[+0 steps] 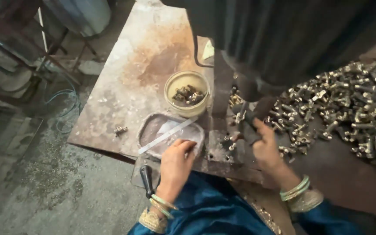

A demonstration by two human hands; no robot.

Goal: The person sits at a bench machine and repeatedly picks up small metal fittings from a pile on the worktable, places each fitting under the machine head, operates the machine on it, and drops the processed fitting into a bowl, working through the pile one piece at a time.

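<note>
My left hand point(176, 163) rests with curled fingers on the near rim of a shallow grey oval tray point(151, 126); a metal strip point(167, 135) lies across that tray. My right hand point(264, 146) reaches up under the dark press machine point(283, 39) and pinches a small brass fitting point(241, 116) at the tool point. A big heap of brass fittings point(349, 104) lies to the right of that hand. Both wrists wear bangles over blue sleeves.
A round yellowish bowl point(187, 92) holding a few brass pieces stands behind the tray. One loose fitting point(119, 129) lies on the rusty metal table point(127, 78). A black-handled tool point(146, 177) hangs off the near edge. Metal frames and a blue hose point(68, 106) are on the floor, left.
</note>
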